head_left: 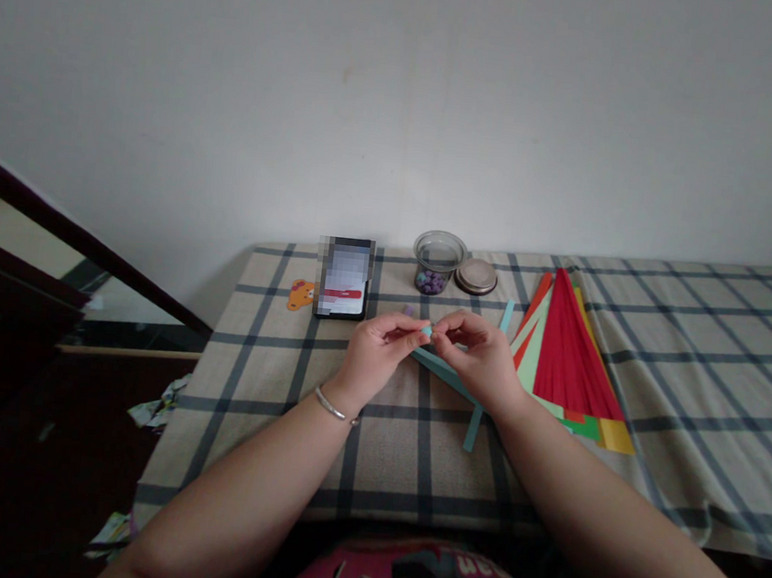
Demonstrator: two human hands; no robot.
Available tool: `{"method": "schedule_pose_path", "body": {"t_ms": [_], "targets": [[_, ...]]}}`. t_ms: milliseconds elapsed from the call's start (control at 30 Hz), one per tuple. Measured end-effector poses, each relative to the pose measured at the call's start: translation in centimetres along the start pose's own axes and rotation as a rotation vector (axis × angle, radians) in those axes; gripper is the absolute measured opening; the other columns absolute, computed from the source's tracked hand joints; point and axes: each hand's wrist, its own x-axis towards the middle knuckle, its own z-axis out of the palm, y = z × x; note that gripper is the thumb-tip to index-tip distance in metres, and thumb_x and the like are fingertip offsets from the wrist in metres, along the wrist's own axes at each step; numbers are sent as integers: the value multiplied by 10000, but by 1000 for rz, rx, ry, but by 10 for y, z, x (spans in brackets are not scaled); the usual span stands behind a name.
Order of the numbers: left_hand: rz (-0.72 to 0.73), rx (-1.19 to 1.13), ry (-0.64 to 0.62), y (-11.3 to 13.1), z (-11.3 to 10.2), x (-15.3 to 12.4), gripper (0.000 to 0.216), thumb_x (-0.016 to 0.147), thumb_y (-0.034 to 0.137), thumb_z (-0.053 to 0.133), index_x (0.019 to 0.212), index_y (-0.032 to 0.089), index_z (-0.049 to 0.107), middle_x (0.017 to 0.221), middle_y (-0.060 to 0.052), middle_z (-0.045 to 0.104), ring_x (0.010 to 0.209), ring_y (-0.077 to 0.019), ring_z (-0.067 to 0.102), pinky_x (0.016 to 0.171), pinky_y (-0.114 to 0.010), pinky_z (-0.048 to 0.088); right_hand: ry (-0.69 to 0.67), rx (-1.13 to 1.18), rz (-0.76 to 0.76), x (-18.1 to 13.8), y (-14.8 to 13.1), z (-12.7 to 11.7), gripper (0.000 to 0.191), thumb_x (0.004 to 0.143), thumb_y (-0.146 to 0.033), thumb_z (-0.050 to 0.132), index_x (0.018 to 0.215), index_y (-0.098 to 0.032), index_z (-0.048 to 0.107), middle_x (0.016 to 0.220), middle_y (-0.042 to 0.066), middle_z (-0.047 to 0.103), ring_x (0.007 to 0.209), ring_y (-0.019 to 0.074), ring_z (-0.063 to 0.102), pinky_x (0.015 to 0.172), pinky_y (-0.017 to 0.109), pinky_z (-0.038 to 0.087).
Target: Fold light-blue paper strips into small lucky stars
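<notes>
Between my fingertips is a small light-blue folded paper piece point(427, 330), too small to make out its exact shape. My left hand point(383, 349) pinches it from the left, a silver bangle round the wrist. From the right, my right hand point(479, 354) has thumb and forefinger closed on its other side. Light-blue paper strips point(446, 373) lie on the table beneath and beside my right hand, partly covered by it. Just beyond my hands stands a clear plastic tub point(438, 256) with small purple and blue pieces point(432, 281) at its bottom.
A round lid point(477, 276) lies beside the tub. At the left a phone point(345, 280) leans by an orange bear-shaped cutout point(301, 296). Fanned red paper strips point(575, 364), with other colours under them, lie at the right on the checked tablecloth point(267, 373). A wall point(403, 125) rises behind.
</notes>
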Motion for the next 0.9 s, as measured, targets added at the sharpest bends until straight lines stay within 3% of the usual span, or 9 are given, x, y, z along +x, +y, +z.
{"method": "schedule_pose_path", "body": {"t_ms": [233, 433, 900], "targets": [[-1, -7, -26, 2, -2, -1, 302, 788, 448, 678, 909, 176, 730, 925, -81, 755, 842, -187, 703, 791, -311, 573, -19, 1, 7, 1, 5, -2, 169, 828, -356, 612, 794, -191, 609, 786, 20, 636, 697, 132, 613, 644, 266, 524], [-13, -75, -72, 0, 0, 0, 334, 776, 433, 691, 981, 170, 692, 965, -76, 740, 842, -168, 701, 783, -296, 574, -19, 71, 38, 2, 7, -3, 197, 815, -385, 631, 791, -189, 620, 774, 8, 645, 678, 124, 617, 639, 261, 518], [27, 1, -52, 2, 0, 0, 262, 792, 397, 678, 926, 172, 686, 928, -66, 725, 841, -166, 679, 782, -288, 557, -30, 43, -7, 2, -2, -6, 243, 788, -435, 655, 738, -202, 606, 745, 17, 644, 692, 144, 621, 643, 277, 534]]}}
